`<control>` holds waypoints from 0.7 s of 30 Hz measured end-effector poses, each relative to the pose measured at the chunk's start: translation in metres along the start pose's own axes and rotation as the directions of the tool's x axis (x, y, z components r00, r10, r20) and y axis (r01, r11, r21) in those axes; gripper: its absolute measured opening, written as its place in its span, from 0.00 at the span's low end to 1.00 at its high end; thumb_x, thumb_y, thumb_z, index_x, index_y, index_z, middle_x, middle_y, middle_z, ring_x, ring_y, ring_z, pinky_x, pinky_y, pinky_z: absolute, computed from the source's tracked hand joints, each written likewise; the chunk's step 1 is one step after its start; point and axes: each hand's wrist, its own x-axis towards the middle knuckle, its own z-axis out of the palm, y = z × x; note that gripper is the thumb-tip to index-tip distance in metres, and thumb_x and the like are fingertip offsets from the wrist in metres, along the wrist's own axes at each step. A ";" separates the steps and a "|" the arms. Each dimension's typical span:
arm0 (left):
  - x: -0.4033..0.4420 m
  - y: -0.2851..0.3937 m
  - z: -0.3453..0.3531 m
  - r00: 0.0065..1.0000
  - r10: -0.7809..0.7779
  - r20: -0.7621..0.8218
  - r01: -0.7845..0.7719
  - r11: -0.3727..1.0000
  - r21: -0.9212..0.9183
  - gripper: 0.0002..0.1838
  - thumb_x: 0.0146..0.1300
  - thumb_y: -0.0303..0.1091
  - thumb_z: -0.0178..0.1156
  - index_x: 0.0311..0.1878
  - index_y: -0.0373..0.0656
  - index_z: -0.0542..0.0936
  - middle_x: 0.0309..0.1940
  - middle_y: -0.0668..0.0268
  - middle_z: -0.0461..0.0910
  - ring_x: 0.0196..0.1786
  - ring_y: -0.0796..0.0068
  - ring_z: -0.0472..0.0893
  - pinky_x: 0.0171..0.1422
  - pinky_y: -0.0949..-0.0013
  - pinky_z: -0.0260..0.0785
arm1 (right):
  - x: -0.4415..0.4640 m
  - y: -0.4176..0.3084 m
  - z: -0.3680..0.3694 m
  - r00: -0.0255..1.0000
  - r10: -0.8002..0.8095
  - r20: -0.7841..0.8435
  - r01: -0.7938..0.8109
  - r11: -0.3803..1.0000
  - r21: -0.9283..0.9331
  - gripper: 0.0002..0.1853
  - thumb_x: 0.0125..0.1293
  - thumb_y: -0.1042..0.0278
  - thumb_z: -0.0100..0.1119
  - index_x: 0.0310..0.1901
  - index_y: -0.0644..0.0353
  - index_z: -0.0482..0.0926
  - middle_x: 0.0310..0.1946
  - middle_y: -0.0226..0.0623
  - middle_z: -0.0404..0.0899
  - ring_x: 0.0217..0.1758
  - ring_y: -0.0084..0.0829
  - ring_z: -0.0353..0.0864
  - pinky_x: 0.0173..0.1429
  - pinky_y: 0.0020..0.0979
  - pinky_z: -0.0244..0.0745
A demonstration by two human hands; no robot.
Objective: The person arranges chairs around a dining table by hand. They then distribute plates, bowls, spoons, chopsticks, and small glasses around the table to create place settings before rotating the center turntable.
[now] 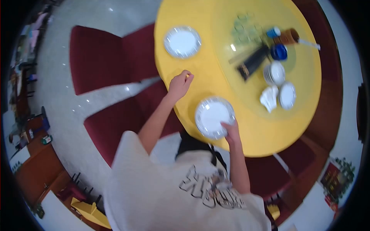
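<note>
My right hand (231,131) grips the edge of a white plate (214,115) with a grey patterned rim, its thumb lying on top. The plate is over the near edge of the yellow round table; whether more plates lie beneath it I cannot tell. My left hand (180,85) hovers at the table's left edge with fingers curled in and nothing visible in them. Beyond that hand, a similar white plate (182,41) lies flat on the yellow tabletop (206,69).
On the glass turntable (246,90) stand stacked white bowls (274,73), small white plates (288,95), crumpled white tissue or plastic (269,98), a black bundle (252,63), a blue container (279,51), a brown cup (289,36) and several glasses (246,27). Dark red chairs (96,59) surround the table.
</note>
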 end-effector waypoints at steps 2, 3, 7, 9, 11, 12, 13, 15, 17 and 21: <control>-0.057 0.017 0.025 0.967 0.033 0.254 -0.029 0.999 -0.019 0.17 0.67 0.44 0.57 0.51 0.42 0.74 0.29 0.53 0.80 0.35 0.53 0.81 0.39 0.55 0.71 | -0.005 0.011 -0.014 0.999 0.022 0.046 -0.022 1.000 0.003 0.36 0.50 0.87 0.63 0.64 0.64 0.66 0.57 0.42 0.75 0.59 0.38 0.76 0.64 0.39 0.74; -0.079 0.024 0.040 0.895 0.119 0.431 -0.127 0.992 -0.010 0.17 0.67 0.44 0.57 0.51 0.42 0.75 0.30 0.52 0.81 0.36 0.51 0.81 0.40 0.55 0.71 | -0.013 0.013 -0.021 0.999 0.010 0.049 -0.009 1.000 -0.011 0.34 0.51 0.86 0.64 0.63 0.64 0.68 0.55 0.40 0.77 0.58 0.36 0.77 0.61 0.37 0.75; -0.125 0.045 0.064 0.896 0.258 0.362 -0.306 0.948 0.081 0.20 0.66 0.48 0.56 0.51 0.41 0.74 0.32 0.51 0.82 0.38 0.49 0.82 0.42 0.51 0.72 | -0.044 0.014 -0.051 0.998 0.035 0.046 -0.035 0.999 0.003 0.36 0.48 0.86 0.68 0.62 0.64 0.68 0.53 0.41 0.78 0.55 0.36 0.79 0.61 0.38 0.76; -0.121 0.036 0.059 0.820 0.236 0.522 -0.374 0.910 0.177 0.18 0.66 0.44 0.57 0.51 0.40 0.74 0.30 0.51 0.81 0.37 0.47 0.81 0.42 0.51 0.72 | -0.044 0.019 -0.051 0.998 0.043 0.048 -0.043 0.999 -0.005 0.36 0.49 0.86 0.67 0.62 0.64 0.68 0.53 0.41 0.78 0.56 0.36 0.79 0.62 0.38 0.76; -0.121 0.039 0.063 0.810 0.219 0.544 -0.393 0.891 0.227 0.17 0.67 0.43 0.57 0.49 0.41 0.74 0.30 0.51 0.81 0.36 0.47 0.81 0.41 0.50 0.71 | -0.051 0.026 -0.061 0.997 0.063 0.054 -0.063 0.998 -0.004 0.36 0.49 0.86 0.67 0.62 0.64 0.68 0.54 0.42 0.78 0.56 0.36 0.79 0.62 0.39 0.76; -0.118 0.041 0.066 0.795 0.210 0.569 -0.418 0.870 0.263 0.15 0.67 0.43 0.56 0.47 0.41 0.74 0.30 0.51 0.81 0.35 0.47 0.81 0.41 0.50 0.71 | -0.052 0.028 -0.064 0.995 0.073 0.062 -0.072 0.997 -0.013 0.36 0.49 0.86 0.67 0.62 0.64 0.68 0.54 0.42 0.78 0.56 0.36 0.79 0.62 0.38 0.76; -0.117 0.042 0.067 0.790 0.208 0.577 -0.424 0.865 0.269 0.15 0.67 0.43 0.56 0.47 0.41 0.74 0.30 0.51 0.81 0.35 0.47 0.81 0.41 0.50 0.71 | -0.054 0.032 -0.066 0.995 0.079 0.068 -0.078 0.997 -0.019 0.35 0.49 0.86 0.67 0.62 0.64 0.68 0.54 0.42 0.78 0.56 0.36 0.79 0.62 0.38 0.76; -0.111 0.046 0.071 0.813 0.218 0.539 -0.403 0.880 0.252 0.13 0.68 0.41 0.55 0.43 0.40 0.74 0.29 0.49 0.80 0.36 0.46 0.80 0.40 0.49 0.70 | -0.060 0.036 -0.067 0.994 0.067 0.090 -0.068 0.998 0.000 0.35 0.50 0.87 0.67 0.63 0.64 0.68 0.55 0.42 0.77 0.56 0.36 0.79 0.62 0.38 0.76; -0.105 0.049 0.071 0.830 0.240 0.504 -0.382 0.903 0.198 0.12 0.68 0.41 0.55 0.43 0.40 0.74 0.29 0.48 0.80 0.35 0.45 0.80 0.40 0.49 0.70 | -0.068 0.040 -0.070 0.993 0.054 0.104 -0.056 0.998 0.012 0.35 0.50 0.87 0.67 0.63 0.64 0.68 0.55 0.42 0.77 0.56 0.35 0.79 0.62 0.37 0.76; -0.089 0.036 0.076 0.892 0.263 0.368 -0.317 0.943 0.096 0.11 0.68 0.37 0.56 0.41 0.38 0.73 0.29 0.45 0.79 0.35 0.42 0.79 0.38 0.50 0.70 | -0.079 0.046 -0.089 0.996 0.068 0.060 -0.066 0.997 -0.027 0.36 0.50 0.87 0.65 0.63 0.65 0.67 0.56 0.43 0.77 0.57 0.36 0.79 0.63 0.38 0.76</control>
